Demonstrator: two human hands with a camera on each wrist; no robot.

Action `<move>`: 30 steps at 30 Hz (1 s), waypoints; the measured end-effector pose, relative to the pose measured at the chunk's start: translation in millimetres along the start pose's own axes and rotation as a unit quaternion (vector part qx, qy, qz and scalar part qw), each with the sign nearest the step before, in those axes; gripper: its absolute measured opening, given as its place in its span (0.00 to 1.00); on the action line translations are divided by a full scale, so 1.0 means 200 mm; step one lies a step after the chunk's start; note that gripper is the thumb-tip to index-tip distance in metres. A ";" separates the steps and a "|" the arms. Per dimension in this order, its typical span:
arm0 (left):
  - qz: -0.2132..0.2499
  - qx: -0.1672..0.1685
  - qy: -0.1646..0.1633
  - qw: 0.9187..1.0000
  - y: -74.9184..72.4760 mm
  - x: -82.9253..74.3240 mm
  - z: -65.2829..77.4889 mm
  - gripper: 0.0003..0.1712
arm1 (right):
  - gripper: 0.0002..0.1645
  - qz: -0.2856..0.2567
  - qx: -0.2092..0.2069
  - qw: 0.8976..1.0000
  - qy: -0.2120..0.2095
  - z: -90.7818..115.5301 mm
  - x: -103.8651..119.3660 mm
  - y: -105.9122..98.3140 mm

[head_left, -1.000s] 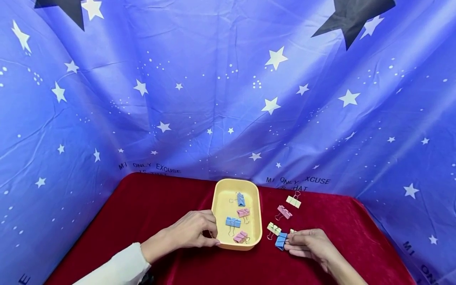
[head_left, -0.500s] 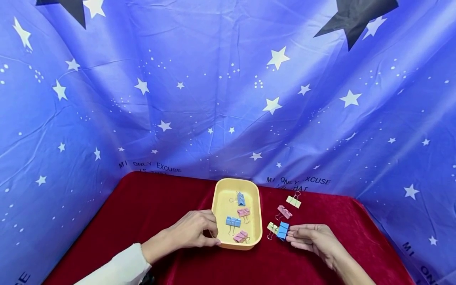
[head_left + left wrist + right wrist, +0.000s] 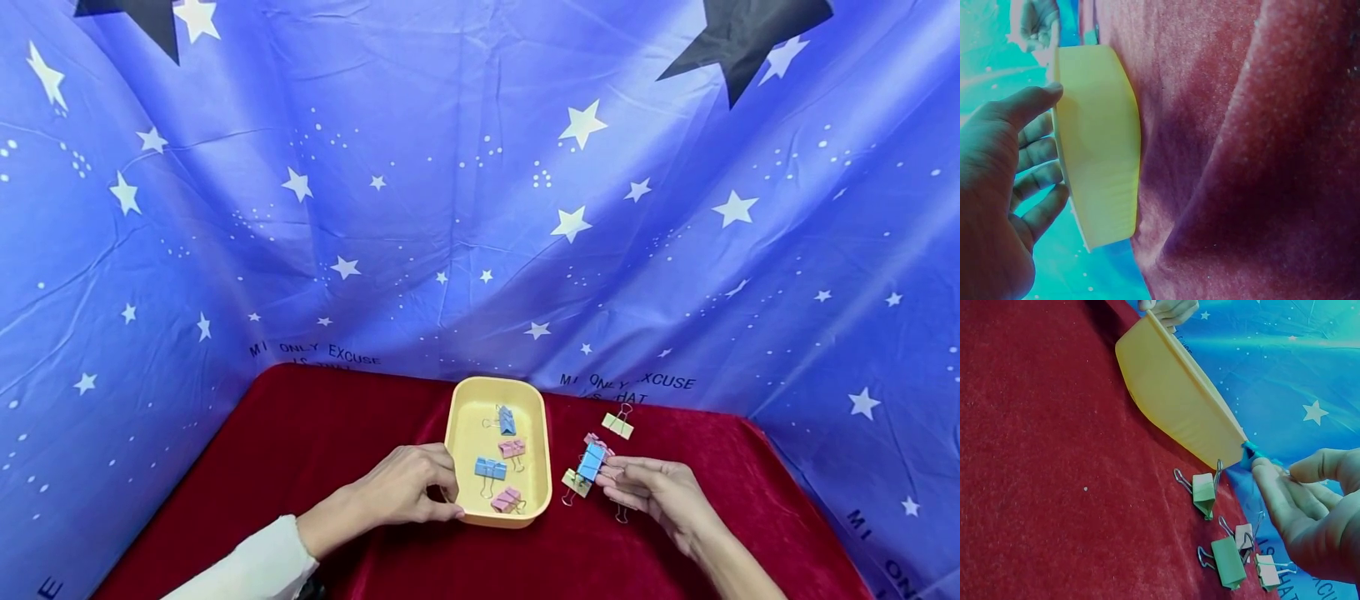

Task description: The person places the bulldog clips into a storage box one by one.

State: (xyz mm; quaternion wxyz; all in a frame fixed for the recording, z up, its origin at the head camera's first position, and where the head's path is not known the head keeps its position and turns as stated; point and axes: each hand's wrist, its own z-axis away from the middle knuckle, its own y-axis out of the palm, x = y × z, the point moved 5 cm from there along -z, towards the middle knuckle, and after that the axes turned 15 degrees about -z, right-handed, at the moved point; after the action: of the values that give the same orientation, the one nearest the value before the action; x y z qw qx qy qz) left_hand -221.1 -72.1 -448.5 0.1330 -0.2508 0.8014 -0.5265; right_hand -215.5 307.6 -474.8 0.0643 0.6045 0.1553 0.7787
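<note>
In the head view my left hand holds the near-left rim of a yellow plastic box. The left wrist view shows its thumb over the rim and the fingers behind it. Two blue and two pink binder clips lie inside the box, among them a blue one and a pink one. My right hand pinches another blue binder clip by its wire handle, to the right of the box. That clip partly covers a pink binder clip and overlaps a pale yellow one.
Farther back on the dark red cloth lies a pale yellow binder clip. One more clip's wire handle shows under my right hand. A blue star-printed curtain stands around the table's back and sides.
My right hand has moved the blue binder clip away from me, from beside the near pale yellow clip to in front of the pink one. My left hand and the box stay put.
</note>
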 end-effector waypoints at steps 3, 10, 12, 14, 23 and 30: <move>0.002 0.002 -0.002 1.000 0.00 0.00 0.00 0.13 | 0.23 -0.014 -0.015 1.000 -0.012 -0.01 0.01 0.02; -0.002 -0.002 0.005 1.000 -0.01 -0.01 -0.01 0.13 | 0.24 -0.024 -0.025 0.999 -0.032 -0.03 0.05 0.08; -0.002 -0.002 0.005 1.000 -0.01 -0.01 -0.01 0.13 | 0.24 -0.024 -0.024 0.999 -0.035 -0.04 0.05 0.10; -0.002 0.000 0.004 1.000 -0.01 0.00 -0.01 0.13 | 0.26 -0.025 -0.020 0.999 -0.033 -0.04 0.06 0.13; -0.003 0.003 0.004 1.000 0.00 0.00 0.00 0.12 | 0.30 -0.020 0.000 0.999 -0.036 -0.09 0.09 0.27; -0.002 0.007 0.001 1.000 0.00 0.00 -0.01 0.12 | 0.30 -0.017 0.027 0.999 -0.031 -0.12 0.08 0.38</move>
State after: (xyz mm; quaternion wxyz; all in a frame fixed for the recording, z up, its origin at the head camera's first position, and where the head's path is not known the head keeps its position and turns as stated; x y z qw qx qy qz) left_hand -221.0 -71.0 -447.7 0.1327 -0.2508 0.7975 -0.5324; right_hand -236.0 236.7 -440.2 0.0657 0.6268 0.1846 0.7541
